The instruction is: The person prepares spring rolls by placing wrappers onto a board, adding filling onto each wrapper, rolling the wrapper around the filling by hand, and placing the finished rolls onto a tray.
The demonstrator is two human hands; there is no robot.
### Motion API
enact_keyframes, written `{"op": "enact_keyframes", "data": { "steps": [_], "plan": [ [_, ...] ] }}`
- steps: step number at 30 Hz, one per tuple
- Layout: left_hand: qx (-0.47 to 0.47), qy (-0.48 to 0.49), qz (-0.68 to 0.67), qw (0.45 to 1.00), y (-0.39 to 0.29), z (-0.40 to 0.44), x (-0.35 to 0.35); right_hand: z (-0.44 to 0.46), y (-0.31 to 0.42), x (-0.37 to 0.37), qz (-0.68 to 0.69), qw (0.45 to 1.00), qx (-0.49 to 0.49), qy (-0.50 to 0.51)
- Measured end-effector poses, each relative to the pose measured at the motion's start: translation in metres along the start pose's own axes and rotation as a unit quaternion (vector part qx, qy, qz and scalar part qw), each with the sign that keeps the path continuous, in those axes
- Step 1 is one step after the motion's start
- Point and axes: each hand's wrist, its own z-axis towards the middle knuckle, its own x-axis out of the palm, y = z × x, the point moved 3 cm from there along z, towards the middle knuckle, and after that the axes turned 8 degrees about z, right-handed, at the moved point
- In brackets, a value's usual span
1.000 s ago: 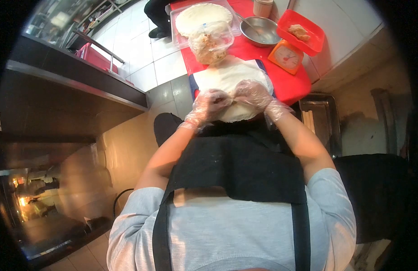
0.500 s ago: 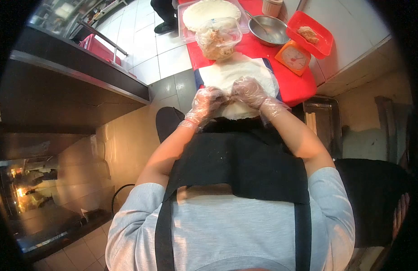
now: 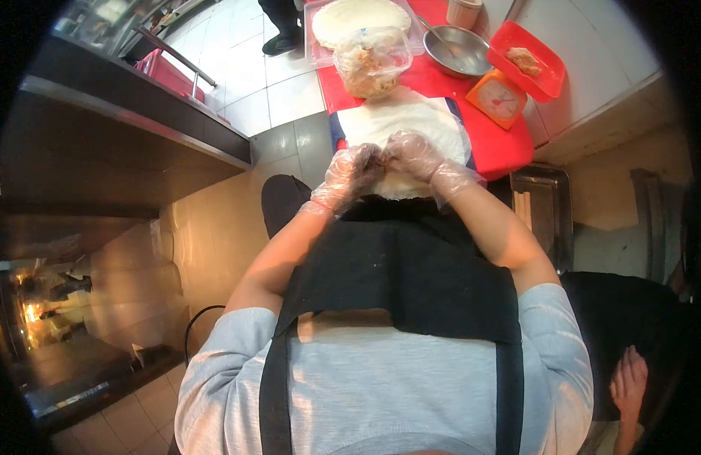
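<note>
Both my hands wear clear plastic gloves and meet over the near part of a white sheet, which lies on a dark blue board. My left hand is closed, its fingers pinched together. Against it, my right hand is closed too. What sits between the fingertips is too small and hidden to name. Just beyond the sheet is a clear plastic bag of light brown filling.
On the red table are a tray with a round white sheet, a metal bowl, a cup and an orange scale under a red tray. Another person's hand shows at lower right.
My fingertips have drawn closer together over the sheet. The view has shifted, so the table sits slightly further right. Another person's hand has come into view at lower right.
</note>
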Motion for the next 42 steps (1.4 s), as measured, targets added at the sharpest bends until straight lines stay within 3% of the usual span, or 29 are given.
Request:
{"op": "enact_keyframes", "data": {
  "steps": [3, 6, 10, 13, 16, 18, 21, 24, 27, 31, 34, 37, 42],
  "plan": [
    [-0.068, 0.028, -0.035, 0.997, -0.006, 0.001, -0.01, -0.004, 0.009, -0.007, 0.042, 0.998, -0.028, -0.031],
    [-0.098, 0.019, 0.064, 0.993, -0.011, -0.004, -0.014, -0.004, -0.002, 0.014, 0.055, 0.996, -0.021, -0.072],
    [-0.049, 0.022, 0.01, 0.999, -0.004, -0.006, -0.015, -0.001, -0.005, 0.021, 0.027, 0.996, 0.006, -0.089],
    [0.011, 0.004, 0.049, 0.999, -0.019, -0.004, -0.025, -0.007, 0.011, 0.003, 0.053, 0.986, -0.082, -0.135],
    [0.05, -0.033, 0.089, 0.994, 0.004, -0.009, -0.012, -0.002, 0.005, 0.017, -0.022, 0.989, -0.087, -0.117],
    [0.03, -0.03, 0.073, 0.996, 0.013, -0.01, -0.01, -0.001, 0.002, 0.024, -0.033, 0.992, -0.069, -0.1],
    [0.086, -0.01, 0.093, 0.992, 0.025, -0.008, -0.011, 0.0, 0.008, 0.009, -0.014, 0.994, -0.06, -0.086],
    [0.018, -0.007, 0.071, 0.997, 0.011, -0.006, -0.018, 0.0, 0.016, -0.007, -0.035, 0.994, -0.04, -0.096],
    [-0.051, 0.014, -0.078, 0.996, 0.007, -0.006, -0.016, 0.002, 0.009, 0.004, -0.071, 0.995, -0.045, -0.058],
    [-0.071, 0.044, 0.009, 0.996, 0.02, -0.001, -0.007, 0.003, -0.012, 0.017, -0.029, 0.998, -0.052, -0.032],
    [-0.062, 0.04, 0.048, 0.996, 0.018, 0.001, -0.007, 0.0, 0.004, -0.018, -0.056, 0.995, 0.027, 0.08],
    [-0.042, 0.043, 0.061, 0.996, 0.021, 0.003, -0.004, -0.02, -0.017, -0.023, -0.023, 1.0, -0.013, 0.018],
    [-0.028, 0.057, 0.057, 0.996, 0.021, 0.008, -0.002, -0.026, -0.023, -0.024, -0.023, 0.998, 0.036, 0.038]
  ]
}}
